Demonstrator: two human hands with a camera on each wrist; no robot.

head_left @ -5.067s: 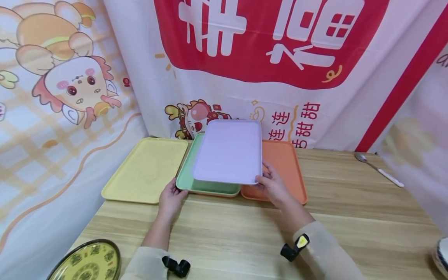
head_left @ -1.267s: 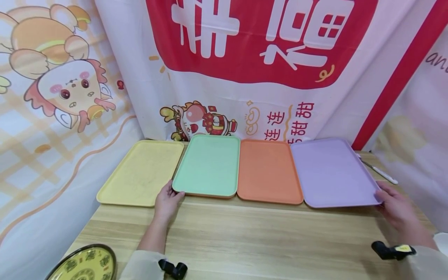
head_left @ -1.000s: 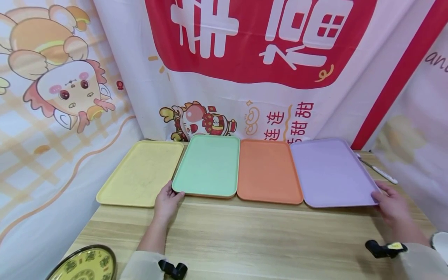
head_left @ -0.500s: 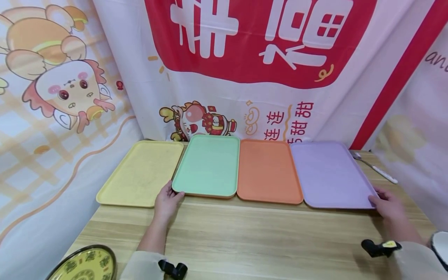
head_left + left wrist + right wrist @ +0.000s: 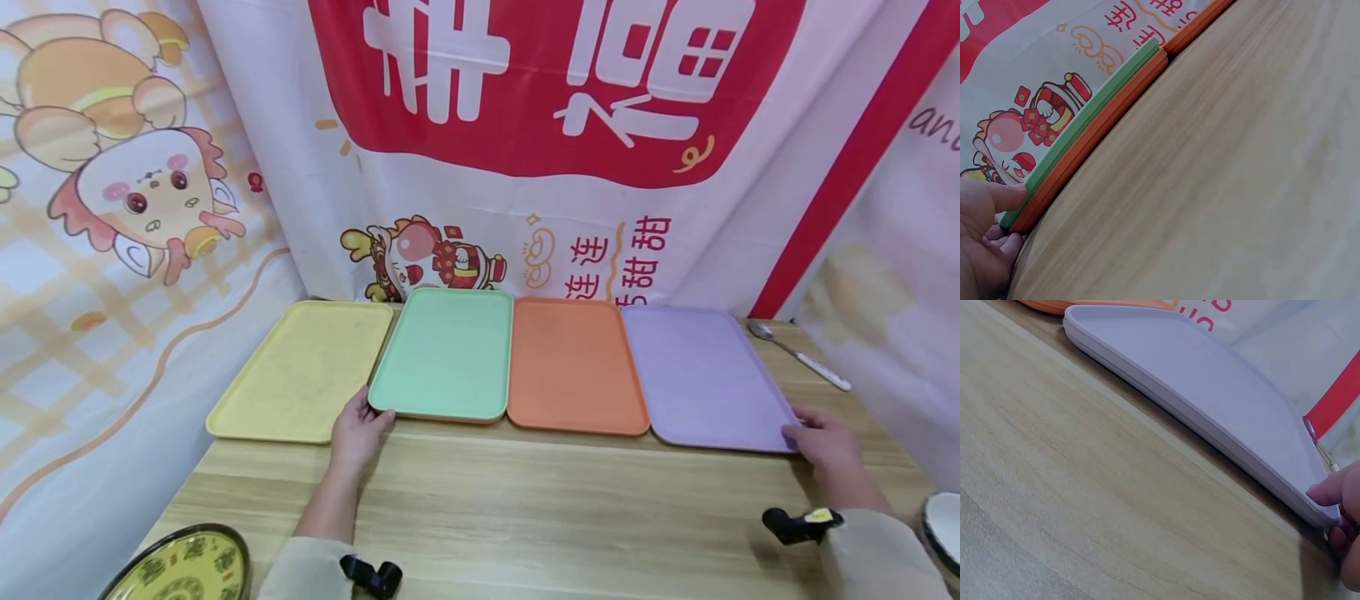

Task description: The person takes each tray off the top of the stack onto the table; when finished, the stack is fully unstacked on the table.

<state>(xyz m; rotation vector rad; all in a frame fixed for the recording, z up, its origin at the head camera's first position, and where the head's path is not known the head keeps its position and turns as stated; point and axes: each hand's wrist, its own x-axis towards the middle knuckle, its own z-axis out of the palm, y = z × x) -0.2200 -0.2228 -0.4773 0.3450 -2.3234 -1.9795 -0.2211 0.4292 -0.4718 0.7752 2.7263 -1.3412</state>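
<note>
A light purple tray point(image 5: 708, 379) lies at the right end of a row of trays. My right hand point(image 5: 827, 448) pinches its near right corner, thumb over the rim and fingers below, as the right wrist view shows. A green tray point(image 5: 444, 354) sits stacked on an orange tray point(image 5: 1100, 128), whose edge shows beneath it in the left wrist view. My left hand point(image 5: 358, 433) grips the stack's near left corner, its thumb at the green rim and its fingertips low by the orange one. Between the green and purple trays lies another orange tray point(image 5: 576, 367).
At the left end of the row is a yellow tray point(image 5: 303, 371). A spoon point(image 5: 801, 356) lies right of the purple tray. A patterned yellow plate point(image 5: 183, 567) stands front left, a white bowl point(image 5: 943, 533) at the right edge. A printed curtain point(image 5: 480, 217) hangs behind the wooden table point(image 5: 570, 508).
My right hand has carried the purple tray from above the green one to the row's right end, and its near right corner has since come down. The left hand keeps its place.
</note>
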